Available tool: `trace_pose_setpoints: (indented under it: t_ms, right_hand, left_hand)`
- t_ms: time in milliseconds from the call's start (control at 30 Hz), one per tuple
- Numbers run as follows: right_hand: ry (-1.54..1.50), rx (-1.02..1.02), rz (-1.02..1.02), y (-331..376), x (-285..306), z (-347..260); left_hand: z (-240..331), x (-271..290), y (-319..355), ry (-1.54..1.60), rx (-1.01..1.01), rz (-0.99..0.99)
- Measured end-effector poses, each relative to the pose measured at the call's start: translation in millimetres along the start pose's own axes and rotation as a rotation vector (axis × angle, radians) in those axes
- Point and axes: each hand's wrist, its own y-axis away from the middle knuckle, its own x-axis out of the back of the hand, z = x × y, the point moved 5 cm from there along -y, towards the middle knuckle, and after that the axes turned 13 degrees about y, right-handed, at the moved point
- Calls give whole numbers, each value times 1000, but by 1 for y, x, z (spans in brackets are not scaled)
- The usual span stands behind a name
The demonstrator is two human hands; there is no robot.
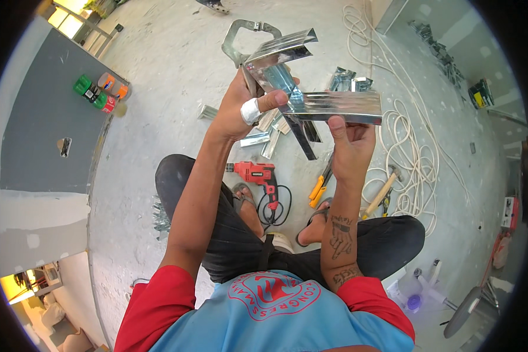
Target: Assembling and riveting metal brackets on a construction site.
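In front of me I hold several short, shiny metal channel pieces point(334, 104) that cross one another at an angle. My left hand point(238, 111), white tape around its thumb, is closed around their joint, its thumb tip pressed on the metal. A C-shaped locking clamp point(229, 42) rises beside the upper channel point(280, 50), just beyond that hand; whether the fingers also grip it is hidden. My right hand point(353, 144) pinches the right end of the horizontal channel from below, thumb on its near side. Dark metal legs point(302, 138) hang beneath the joint.
On the floor between my feet lies a red corded drill point(259, 174). Orange-handled snips point(318, 186), a wooden-handled hammer point(381, 195) and coiled white cable point(413, 158) lie to the right. Cut metal pieces point(270, 132) lie beneath my hands. Two bottles point(94, 94) are at left.
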Motion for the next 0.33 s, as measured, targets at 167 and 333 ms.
trace_pose_setpoints:
  t_ms: [167, 333]
  right_hand:
    - [9, -4, -26, 3, -6, -1]
    - [213, 429, -158, 13, -35, -18]
  left_hand:
    - [9, 0, -3, -32, -15, -75]
    - [12, -1, -4, 165, -127, -65]
